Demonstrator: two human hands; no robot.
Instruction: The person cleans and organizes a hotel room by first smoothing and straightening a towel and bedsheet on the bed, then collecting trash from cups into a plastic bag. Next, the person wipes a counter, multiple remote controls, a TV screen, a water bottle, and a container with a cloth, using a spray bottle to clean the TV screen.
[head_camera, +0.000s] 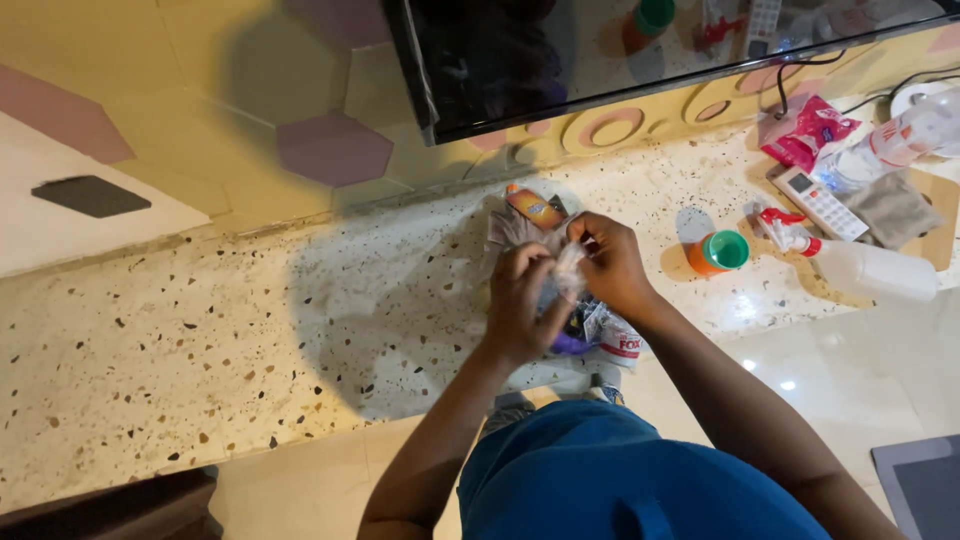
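We are looking down at a speckled terrazzo ledge (200, 320) that is stretching across the middle of the frame, with a dark flat screen (600, 50) hanging over it at the upper centre. At the right edge a white spray bottle with a red trigger (860, 265) is lying on its side, a white remote (820, 203) and a pink packet (805, 135) are sitting above it, and an orange cup with a green rim (718, 252) is standing just left of the bottle. In the centre, our left hand (520, 305) and right hand (610, 265) are meeting over a heap of crumpled wrappers (600, 335). Both hands are pinching a small clear plastic wrapper (569, 268) between their fingertips, holding it above the heap. An orange sachet (533, 208) is lying just above the hands.
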